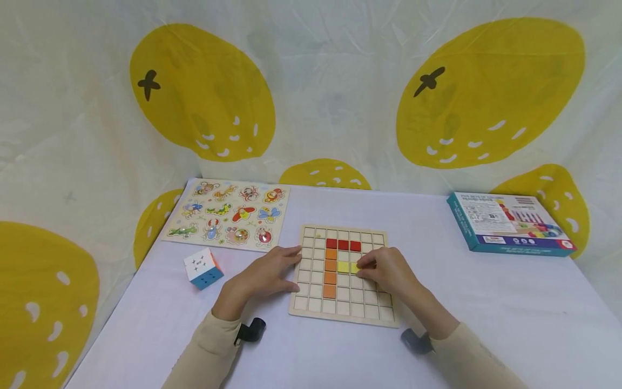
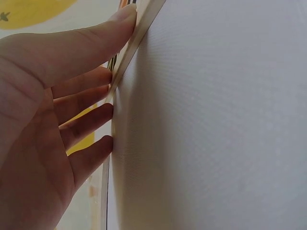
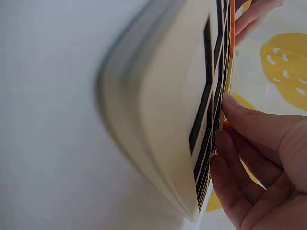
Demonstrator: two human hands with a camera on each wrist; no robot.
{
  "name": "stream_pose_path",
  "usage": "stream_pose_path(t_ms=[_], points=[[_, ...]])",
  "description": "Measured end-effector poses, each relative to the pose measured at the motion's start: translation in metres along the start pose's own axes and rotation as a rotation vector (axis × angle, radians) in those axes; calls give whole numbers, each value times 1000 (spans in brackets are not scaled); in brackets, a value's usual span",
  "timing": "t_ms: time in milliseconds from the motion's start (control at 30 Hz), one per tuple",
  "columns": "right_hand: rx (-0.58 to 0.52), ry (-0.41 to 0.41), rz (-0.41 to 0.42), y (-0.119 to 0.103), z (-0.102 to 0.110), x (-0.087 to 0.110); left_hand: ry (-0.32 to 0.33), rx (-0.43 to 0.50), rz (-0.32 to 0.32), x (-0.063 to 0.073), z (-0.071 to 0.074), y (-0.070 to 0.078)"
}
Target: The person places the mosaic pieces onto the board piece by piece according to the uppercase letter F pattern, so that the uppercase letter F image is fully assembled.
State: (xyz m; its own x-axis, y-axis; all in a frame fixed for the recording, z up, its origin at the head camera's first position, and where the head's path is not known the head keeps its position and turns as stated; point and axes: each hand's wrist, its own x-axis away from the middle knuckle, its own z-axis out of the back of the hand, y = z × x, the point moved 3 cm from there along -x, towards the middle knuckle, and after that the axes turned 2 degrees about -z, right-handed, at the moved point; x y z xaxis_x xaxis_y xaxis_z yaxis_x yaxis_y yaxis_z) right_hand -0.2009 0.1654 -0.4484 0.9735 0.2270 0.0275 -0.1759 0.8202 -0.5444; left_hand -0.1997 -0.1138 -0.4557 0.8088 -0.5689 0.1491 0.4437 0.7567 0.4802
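A wooden grid board [image 1: 316, 305] lies flat on the table between the hands. Three red tiles [image 1: 343, 245] form a row near its top, and several orange tiles [image 1: 330, 278] run down a column below the leftmost red one. Two yellow tiles sit side by side, the left yellow tile [image 1: 343, 268] in full view. My right hand [image 1: 391, 270] pinches the right yellow tile [image 1: 355, 267] at its grid square, partly covering it. My left hand [image 1: 267, 273] touches the board's left edge with thumb and fingertips, its fingers extended, as the left wrist view also shows.
An insect puzzle board [image 1: 228, 213] lies at the back left. In front of it stands a puzzle cube [image 1: 203, 267] with white and blue faces. A flat teal and white box [image 1: 512, 224] rests at the back right. A fruit-patterned cloth [image 1: 335, 97] hangs behind the table.
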Motion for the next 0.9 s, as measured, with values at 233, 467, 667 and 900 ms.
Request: stream_pose_path(t_ms=[233, 467, 667, 900], points=[[-16, 5, -7, 1, 0, 2, -2, -7, -6, 0, 0, 1], [-3, -54, -9, 0, 2, 2, -22, -49, -14, -3, 4, 3], [5, -106, 36, 0, 8, 3, -87, -205, -48, -13, 13, 4], [56, -79, 123, 3, 20, 6, -191, -365, -87, -25, 26, 12]])
